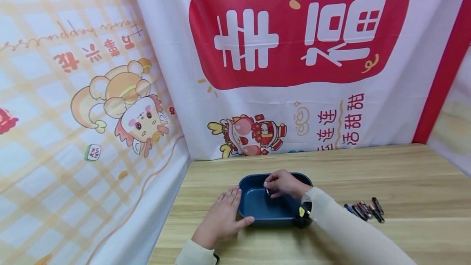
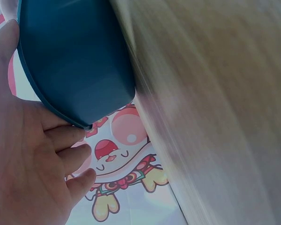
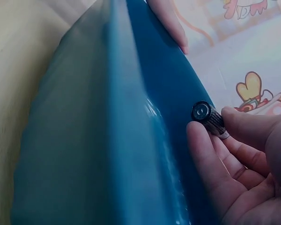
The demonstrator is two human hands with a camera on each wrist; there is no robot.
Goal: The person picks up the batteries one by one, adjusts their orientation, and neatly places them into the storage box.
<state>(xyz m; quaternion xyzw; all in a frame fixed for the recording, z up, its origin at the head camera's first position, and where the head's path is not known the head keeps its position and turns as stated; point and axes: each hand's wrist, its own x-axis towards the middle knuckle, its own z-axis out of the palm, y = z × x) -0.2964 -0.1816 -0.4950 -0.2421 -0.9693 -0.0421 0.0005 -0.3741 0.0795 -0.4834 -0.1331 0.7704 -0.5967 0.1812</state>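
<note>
A dark blue rectangular basin (image 1: 257, 217) stands on the wooden table. My left hand (image 1: 224, 218) rests along its left rim, fingers extended and thumb at the near corner; the left wrist view shows this hand (image 2: 35, 154) touching the basin's edge (image 2: 79, 61). Over the basin's interior, my right hand (image 1: 285, 184) pinches a short dark cylinder (image 3: 208, 117) between thumb and fingers. Its black end is ridged, with a light band farther along; the exact kind is unclear. The right wrist view has that hand (image 3: 246, 168) beside the basin's wall (image 3: 164, 61).
On the table (image 1: 416, 183), right of the basin, lies a loose group of several short dark sticks (image 1: 364, 209), some with coloured parts. A printed cloth (image 1: 165, 32) hangs behind the table and another (image 1: 73, 134) at its left.
</note>
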